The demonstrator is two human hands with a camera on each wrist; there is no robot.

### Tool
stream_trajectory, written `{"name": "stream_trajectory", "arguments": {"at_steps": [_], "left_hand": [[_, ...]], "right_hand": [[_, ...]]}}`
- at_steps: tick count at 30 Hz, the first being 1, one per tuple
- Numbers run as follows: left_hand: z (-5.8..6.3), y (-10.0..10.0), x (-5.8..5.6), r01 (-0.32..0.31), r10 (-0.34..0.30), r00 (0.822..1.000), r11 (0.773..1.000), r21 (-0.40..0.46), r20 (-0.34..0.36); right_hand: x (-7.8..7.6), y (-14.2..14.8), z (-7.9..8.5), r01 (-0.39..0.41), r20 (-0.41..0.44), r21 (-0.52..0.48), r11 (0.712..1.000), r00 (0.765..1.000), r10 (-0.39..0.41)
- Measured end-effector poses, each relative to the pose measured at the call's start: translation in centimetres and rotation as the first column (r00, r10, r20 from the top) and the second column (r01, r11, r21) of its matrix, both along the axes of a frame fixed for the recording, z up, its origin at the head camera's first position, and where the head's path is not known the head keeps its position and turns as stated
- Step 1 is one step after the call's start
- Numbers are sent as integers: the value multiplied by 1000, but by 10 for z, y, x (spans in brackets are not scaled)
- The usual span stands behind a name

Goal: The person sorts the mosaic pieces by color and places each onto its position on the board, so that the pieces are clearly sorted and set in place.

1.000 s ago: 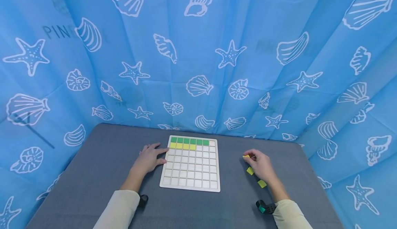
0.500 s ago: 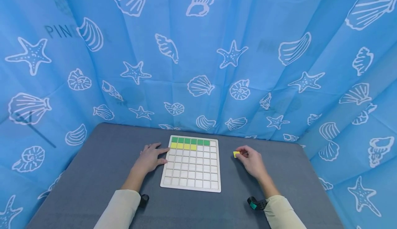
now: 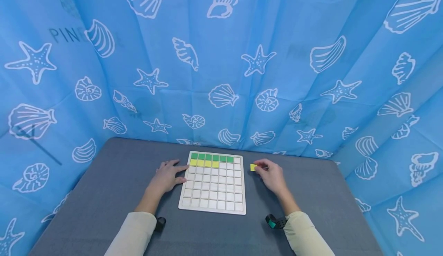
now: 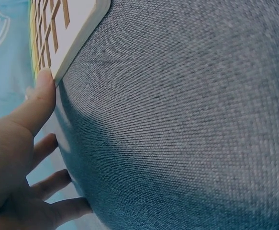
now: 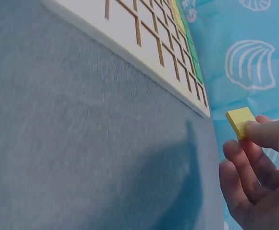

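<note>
A white square grid board (image 3: 213, 183) lies on the table, its back row holding several green tiles (image 3: 212, 158) and the row in front several yellow tiles (image 3: 204, 163) from the left. My right hand (image 3: 270, 174) pinches a yellow square tile (image 5: 240, 120) between thumb and fingers, just right of the board's upper right edge. In the right wrist view the tile is raised near the board's far corner. My left hand (image 3: 167, 177) rests at the board's left edge with fingers spread. Its thumb (image 4: 44, 86) touches the rim in the left wrist view.
A grey cloth-covered table (image 3: 214, 233) carries the board. Behind and at both sides hangs a blue curtain (image 3: 194, 79) with white shells and starfish. Each wrist wears a black band, such as the right one (image 3: 275, 222).
My right hand has carried the yellow tile leftward, closer to the board. Two loose yellow tiles seen beside it earlier no longer show. The left hand has stayed in place.
</note>
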State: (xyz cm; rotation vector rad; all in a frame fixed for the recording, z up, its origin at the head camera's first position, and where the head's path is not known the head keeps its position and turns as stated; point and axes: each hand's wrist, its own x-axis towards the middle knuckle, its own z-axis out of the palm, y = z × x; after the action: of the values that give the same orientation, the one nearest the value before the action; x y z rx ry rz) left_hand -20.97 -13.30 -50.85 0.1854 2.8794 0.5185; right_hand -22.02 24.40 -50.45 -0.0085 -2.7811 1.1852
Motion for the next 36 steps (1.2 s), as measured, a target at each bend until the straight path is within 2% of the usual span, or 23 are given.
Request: {"name": "stream_trajectory", "arguments": {"at_steps": [5, 16, 26, 32, 36], "left_hand": [[-2, 0, -1, 2, -2, 1000, 1000, -14, -2], [1, 3, 3, 15, -15, 1000, 1000, -11, -11], [1, 1, 1, 11, -11, 1000, 1000, -18, -4], [2, -1, 1, 16, -16, 1000, 1000, -15, -14], [1, 0, 0, 18, -19, 1000, 1000, -12, -14]], "right_hand": [[-4, -11, 0, -8, -11, 23, 1000, 1000, 8], [-9, -38, -3, -23, 14, -55, 998, 1000, 24], [-17, -64, -6, -27, 23, -92, 995, 999, 29], [-19, -80, -5, -52, 56, -89, 995, 997, 57], [-20, -89, -4, -65, 88, -54, 996, 994, 69]]}}
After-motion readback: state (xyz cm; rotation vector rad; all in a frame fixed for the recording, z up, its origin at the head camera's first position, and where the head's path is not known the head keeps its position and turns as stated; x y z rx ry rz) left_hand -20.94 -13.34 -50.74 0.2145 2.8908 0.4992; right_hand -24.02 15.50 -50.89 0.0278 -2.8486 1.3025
